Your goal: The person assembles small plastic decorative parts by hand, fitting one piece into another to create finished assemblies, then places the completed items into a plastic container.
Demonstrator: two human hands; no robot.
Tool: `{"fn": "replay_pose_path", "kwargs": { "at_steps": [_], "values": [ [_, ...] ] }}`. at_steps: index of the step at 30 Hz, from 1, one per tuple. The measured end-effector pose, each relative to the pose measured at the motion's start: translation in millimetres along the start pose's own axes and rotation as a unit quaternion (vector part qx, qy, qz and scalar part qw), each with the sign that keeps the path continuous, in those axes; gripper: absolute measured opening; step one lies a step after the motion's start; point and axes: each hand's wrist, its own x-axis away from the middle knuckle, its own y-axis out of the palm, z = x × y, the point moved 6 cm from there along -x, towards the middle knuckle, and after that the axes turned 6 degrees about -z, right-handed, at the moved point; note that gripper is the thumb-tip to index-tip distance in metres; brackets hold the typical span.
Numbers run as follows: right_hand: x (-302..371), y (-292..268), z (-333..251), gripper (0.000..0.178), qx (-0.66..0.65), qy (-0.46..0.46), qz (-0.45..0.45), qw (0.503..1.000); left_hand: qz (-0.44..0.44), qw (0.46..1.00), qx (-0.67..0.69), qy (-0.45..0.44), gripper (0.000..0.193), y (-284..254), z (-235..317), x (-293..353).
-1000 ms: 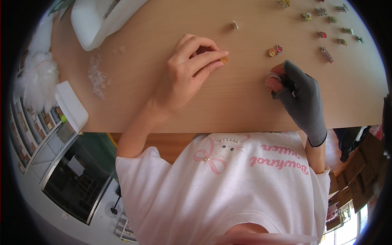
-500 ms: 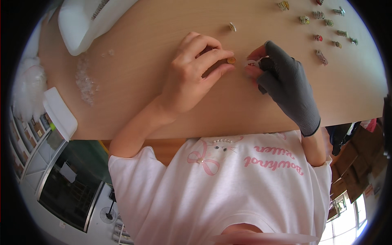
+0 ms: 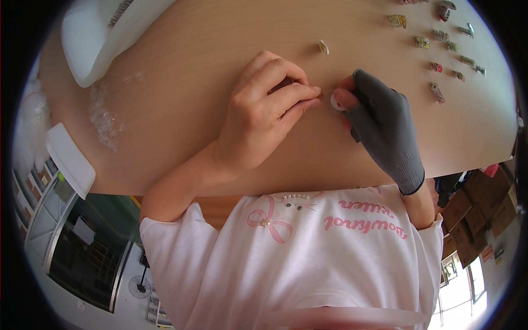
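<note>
My bare left hand [image 3: 264, 110] is closed in a pinch above the table, its thumb and fingertips on a small brownish-orange round piece [image 3: 320, 95] that is mostly covered. Just to the right, my right hand [image 3: 379, 113] wears a grey glove with bare fingertips. It grips a small white disc [image 3: 337, 103] by the edge, and the fingers hide part of it. The two held pieces are close but apart. Beyond my hands, a small round piece with a whitish, yellowish edge [image 3: 324, 47] stands alone on the table.
Several small stacks of coloured round pieces [image 3: 422, 42] lie scattered at the far right. A white plastic container [image 3: 82, 55] holds a row of thin pieces at the far left. Clear plastic scraps [image 3: 103, 124] are heaped nearer, beside a white tray [image 3: 70, 159] at the left edge.
My left fingertips have closed further over the orange piece, which now shows less. In my right hand the white disc has turned, and the thumb covers more of it. The whole view has shifted slightly.
</note>
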Motion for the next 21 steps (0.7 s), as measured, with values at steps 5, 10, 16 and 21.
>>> {"fn": "replay_pose_path", "kwargs": {
  "at_steps": [5,10,16,21],
  "values": [
    [1.1,2.3,0.6,0.016,-0.034,0.011,-0.005,0.999,-0.006,1.0,0.005,-0.008,0.026,0.2,-0.3,0.9],
    [2.2,3.4,0.7,0.014,-0.019,-0.012,0.016,1.0,-0.01,1.0,0.004,-0.008,0.026,0.3,0.8,1.1],
    [2.5,3.3,-1.7,0.016,-0.033,0.025,0.004,0.999,-0.017,1.0,0.001,-0.013,0.026,1.2,1.8,0.9],
    [-3.7,-1.4,-10.7,0.02,0.058,-0.058,0.017,0.996,-0.031,0.999,0.015,-0.011,0.026,0.2,0.6,-3.2]
  ]
}}
